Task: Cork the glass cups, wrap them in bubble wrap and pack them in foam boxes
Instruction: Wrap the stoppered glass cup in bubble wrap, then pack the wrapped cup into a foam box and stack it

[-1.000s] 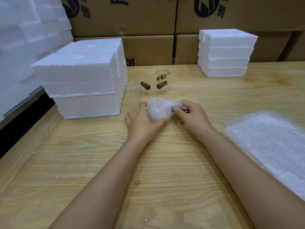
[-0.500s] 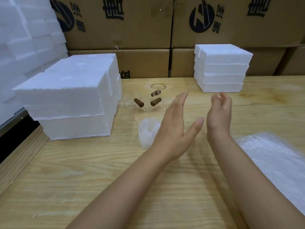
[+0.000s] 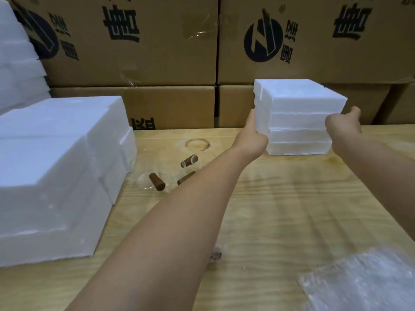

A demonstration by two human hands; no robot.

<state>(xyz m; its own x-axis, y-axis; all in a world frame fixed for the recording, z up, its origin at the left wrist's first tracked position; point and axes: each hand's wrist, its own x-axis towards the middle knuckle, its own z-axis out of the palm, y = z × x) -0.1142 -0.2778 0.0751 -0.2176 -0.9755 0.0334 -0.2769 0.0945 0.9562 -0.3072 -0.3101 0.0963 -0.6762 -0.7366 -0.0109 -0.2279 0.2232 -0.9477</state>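
A stack of white foam boxes (image 3: pixel 298 122) stands at the back right of the wooden table (image 3: pixel 280 209). My left hand (image 3: pixel 253 135) lies flat against the stack's left side. My right hand (image 3: pixel 343 122) is at its right side with the thumb up and the fingers hidden behind the foam. The bubble-wrapped cup (image 3: pixel 215 255) lies on the table, mostly hidden under my left forearm. Three clear glass cups with brown corks (image 3: pixel 157 185) lie in a group at mid-table. A pile of bubble wrap sheets (image 3: pixel 363 286) sits at the near right.
Larger foam boxes (image 3: pixel 56 167) are stacked on the left side of the table, with more foam (image 3: pixel 18 59) piled behind them. Printed cardboard cartons (image 3: pixel 139 41) form a wall along the table's far edge.
Both hands let go of the wrapped cup, left it on the table, and reached forward and right to the sides of the small foam stack. The view has moved closer to the stack.
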